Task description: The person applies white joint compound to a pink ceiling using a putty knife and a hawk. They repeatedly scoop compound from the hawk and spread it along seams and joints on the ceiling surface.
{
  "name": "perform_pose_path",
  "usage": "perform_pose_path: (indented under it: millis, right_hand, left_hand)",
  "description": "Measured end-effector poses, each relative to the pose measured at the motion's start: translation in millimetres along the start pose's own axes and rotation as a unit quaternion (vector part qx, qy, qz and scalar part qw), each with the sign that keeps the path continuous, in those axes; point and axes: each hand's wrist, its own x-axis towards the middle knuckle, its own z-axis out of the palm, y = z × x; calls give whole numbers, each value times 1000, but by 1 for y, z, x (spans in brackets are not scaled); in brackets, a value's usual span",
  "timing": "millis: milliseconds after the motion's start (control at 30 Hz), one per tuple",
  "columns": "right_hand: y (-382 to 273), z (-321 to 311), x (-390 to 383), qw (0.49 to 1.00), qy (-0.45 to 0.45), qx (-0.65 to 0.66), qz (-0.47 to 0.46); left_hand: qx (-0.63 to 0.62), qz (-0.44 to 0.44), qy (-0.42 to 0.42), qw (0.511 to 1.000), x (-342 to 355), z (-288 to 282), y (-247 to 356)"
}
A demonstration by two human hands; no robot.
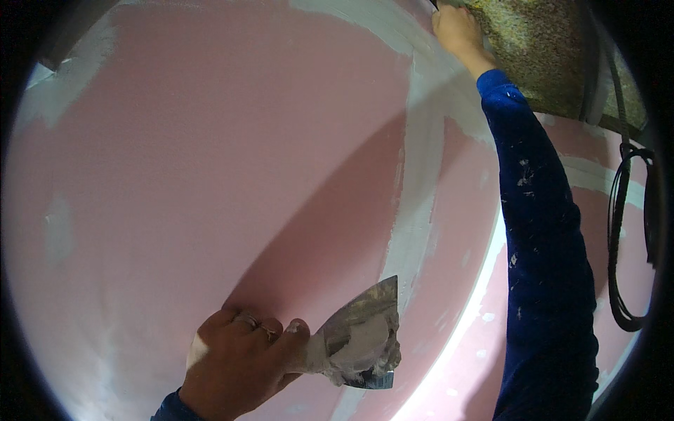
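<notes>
Left hand point(239, 365) grips putty knife point(361, 337) — blade rightward.

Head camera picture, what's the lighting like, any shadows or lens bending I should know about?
Head view: a broad, soft arm shadow falls across the pink wall above the left hand and its putty knife; a bright strip glares beside the right sleeve; fisheye bends the white joint bands; corners are black.

The pink wallboard point(210, 140) looks matt and smooth, with pale, chalky filler strips point(421, 175) over its joints. The putty knife point(361, 337) has a dull metal blade smeared with thick grey paste. The dark blue cloth sleeve point(544, 231) is speckled white; the ceiling patch point(540, 49) looks rough and grainy.
</notes>
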Motion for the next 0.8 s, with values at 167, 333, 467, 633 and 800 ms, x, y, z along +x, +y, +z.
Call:
perform_pose_path:
  millis: [167,333,467,633,800]
  right_hand:
    - [2,-22,2,998,-24,54,7]
    - [17,-72,24,965,-251,60,49]
    - [60,-55,33,962,-254,104,4]
    - [124,-15,19,937,-84,339,-29]
    - [159,-36,-12,593,-283,748,89]
  left_hand:
    - [-64,30,51,996,0,10,-6]
    - [36,27,54,998,-2,6,-5]
    - [-1,6,32,999,3,7,-6]
    - [-15,6,15,1000,14,7,-5]
    - [12,41,90,995,26,-8,1]
